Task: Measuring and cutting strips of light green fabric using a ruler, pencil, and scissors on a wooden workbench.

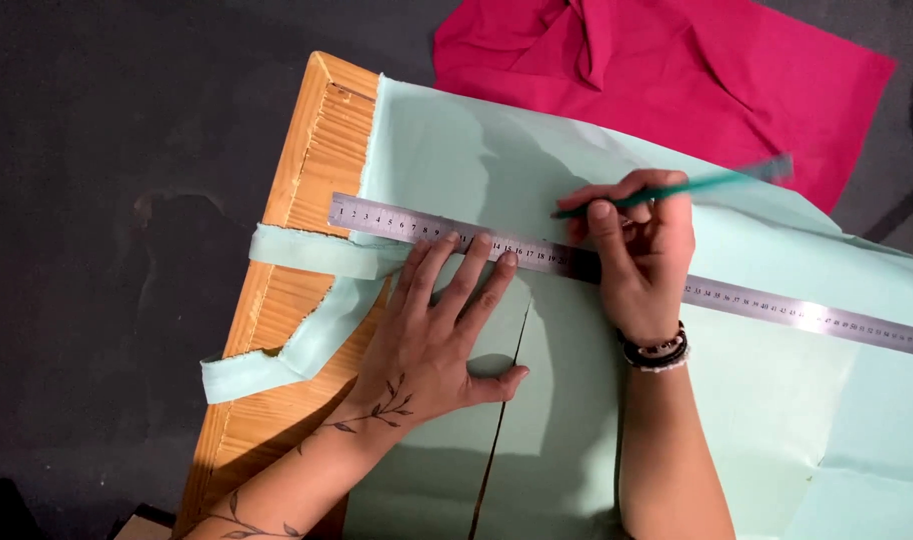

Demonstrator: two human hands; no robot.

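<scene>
At the left edge, a ribbed wooden board [312,160] shows bare where strips of cut fabric [297,340] hang off it. Mint-green fabric [777,400] covers the rest. The left hand [432,335] lies flat with fingers spread, tips pressing the lower edge of a steel ruler [757,300], holding nothing. The ruler's long axis runs from upper left down to the right. Just right of it, the right hand [642,250] has its grip closed on a green pencil [677,188], tip at the ruler's upper edge. Crumpled magenta cloth [697,70] lies beyond.
</scene>
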